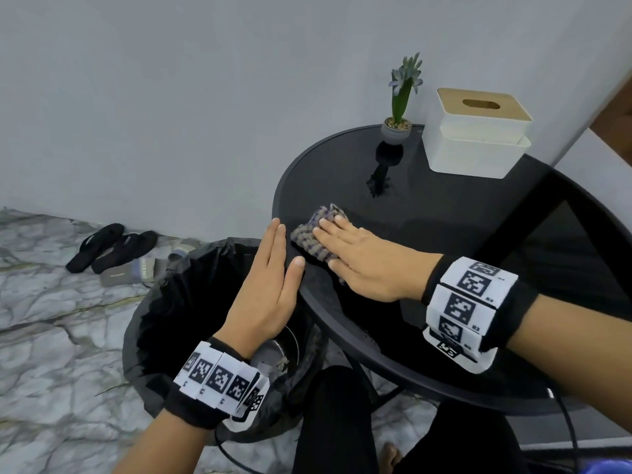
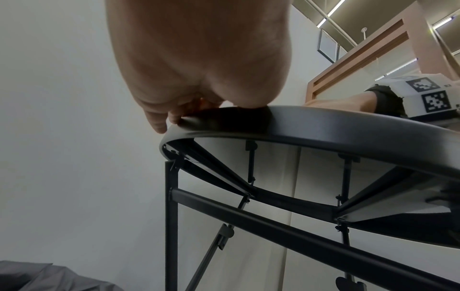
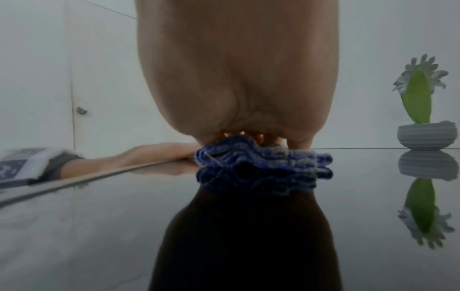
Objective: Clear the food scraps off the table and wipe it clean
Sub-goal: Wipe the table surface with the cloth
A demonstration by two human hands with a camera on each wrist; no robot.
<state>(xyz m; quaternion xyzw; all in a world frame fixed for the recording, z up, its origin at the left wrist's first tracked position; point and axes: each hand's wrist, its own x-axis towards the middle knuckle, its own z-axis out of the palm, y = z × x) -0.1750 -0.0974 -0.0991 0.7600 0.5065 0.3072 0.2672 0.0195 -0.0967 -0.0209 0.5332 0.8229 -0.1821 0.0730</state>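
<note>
the right hand (image 1: 362, 258) lies flat, fingers straight and together, pressing a crumpled blue-and-grey cloth (image 1: 313, 239) onto the round black glass counter (image 1: 444, 213), near its left edge. in the right wrist view the cloth (image 3: 261, 157) bunches in folds under the fingers and is mirrored in the glossy top. the left hand (image 1: 270, 285) stands on edge against the counter's rim, fingers straight and close together, thumb tip resting on the rim just beside the cloth; it holds nothing. from the left wrist view the fingertips (image 2: 159, 124) touch the curved black rim (image 2: 323, 126) above the metal legs. directly below the left hand stands a waste bin (image 1: 164, 302) lined with a black bag, tucked against the counter's edge. at the far side of the counter sit a small grey pot with a green plant (image 1: 398, 124) and, to its right, a white tissue box with a wooden lid (image 1: 478, 138), well apart from the cloth. black slippers (image 1: 109, 248) lie on the marble floor by the wall. no scraps can be made out on the glass.
</note>
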